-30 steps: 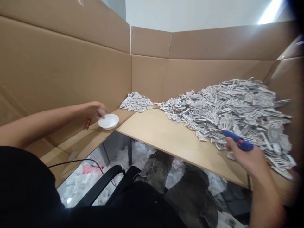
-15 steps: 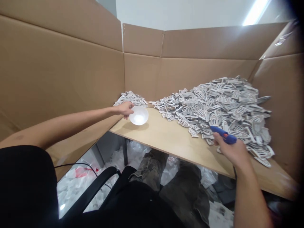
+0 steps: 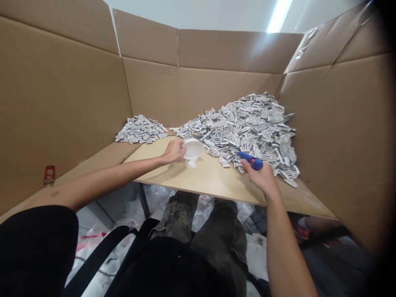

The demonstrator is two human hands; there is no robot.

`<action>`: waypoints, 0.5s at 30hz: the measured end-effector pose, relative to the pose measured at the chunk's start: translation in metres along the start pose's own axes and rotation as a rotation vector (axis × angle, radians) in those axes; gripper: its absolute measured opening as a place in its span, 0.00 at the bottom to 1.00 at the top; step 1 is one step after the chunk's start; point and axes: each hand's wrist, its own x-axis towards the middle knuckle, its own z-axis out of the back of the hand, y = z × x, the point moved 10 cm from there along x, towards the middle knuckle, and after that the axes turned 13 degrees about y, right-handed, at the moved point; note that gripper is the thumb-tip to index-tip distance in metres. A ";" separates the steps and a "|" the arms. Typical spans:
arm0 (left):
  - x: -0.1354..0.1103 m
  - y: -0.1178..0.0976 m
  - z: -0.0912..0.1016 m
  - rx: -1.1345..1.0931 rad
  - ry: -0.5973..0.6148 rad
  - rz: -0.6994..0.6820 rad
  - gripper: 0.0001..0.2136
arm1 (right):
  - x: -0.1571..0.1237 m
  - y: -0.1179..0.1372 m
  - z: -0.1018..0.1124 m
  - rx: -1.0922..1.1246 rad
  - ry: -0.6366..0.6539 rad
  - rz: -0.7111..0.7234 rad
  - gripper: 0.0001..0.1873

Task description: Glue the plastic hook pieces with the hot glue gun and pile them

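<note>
My left hand (image 3: 175, 151) grips the rim of a white bowl (image 3: 194, 149), which is tipped on its side above the table. Small white pieces (image 3: 192, 163) lie or drop just below its lower edge; they are too blurred to name. My right hand (image 3: 262, 176) is wrapped around a blue glue gun (image 3: 252, 161) with a red part on its side, its front end towards the left. Close behind the glue gun rises a large heap of flat grey-white slotted pieces (image 3: 247, 123). A smaller heap of similar pieces (image 3: 140, 128) sits at the back left.
Tall cardboard walls (image 3: 154, 86) enclose the wooden table (image 3: 213, 179) at the left, back and right. A red object (image 3: 49, 175) is at the left wall. Below the table edge are my legs, a chair arm and white plastic bags; someone's foot shows at lower right.
The view has swung to the right. My left hand has tipped the bowl over, and small white pieces now appear beneath it. My right hand still holds the glue gun by the large heap.
</note>
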 end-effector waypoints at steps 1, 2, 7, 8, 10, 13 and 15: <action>0.000 0.000 -0.007 -0.005 0.002 -0.002 0.04 | 0.000 0.001 0.000 -0.007 0.003 0.005 0.29; 0.001 0.000 -0.013 -0.008 0.001 -0.003 0.04 | -0.001 0.003 -0.001 -0.014 0.006 0.013 0.29; -0.002 0.000 -0.029 0.021 -0.047 -0.029 0.05 | -0.002 0.006 0.000 -0.022 0.010 0.023 0.27; -0.002 0.000 -0.029 0.026 -0.055 -0.040 0.05 | -0.002 0.006 0.000 -0.020 0.011 0.020 0.27; -0.003 -0.003 -0.026 0.047 -0.079 -0.076 0.05 | -0.001 0.005 -0.001 -0.020 0.016 0.014 0.27; -0.002 -0.003 -0.006 0.093 -0.154 -0.068 0.06 | -0.001 0.004 -0.001 -0.020 0.018 0.013 0.28; -0.001 0.009 0.019 0.085 -0.197 0.032 0.05 | -0.001 0.003 0.000 -0.012 0.017 0.011 0.28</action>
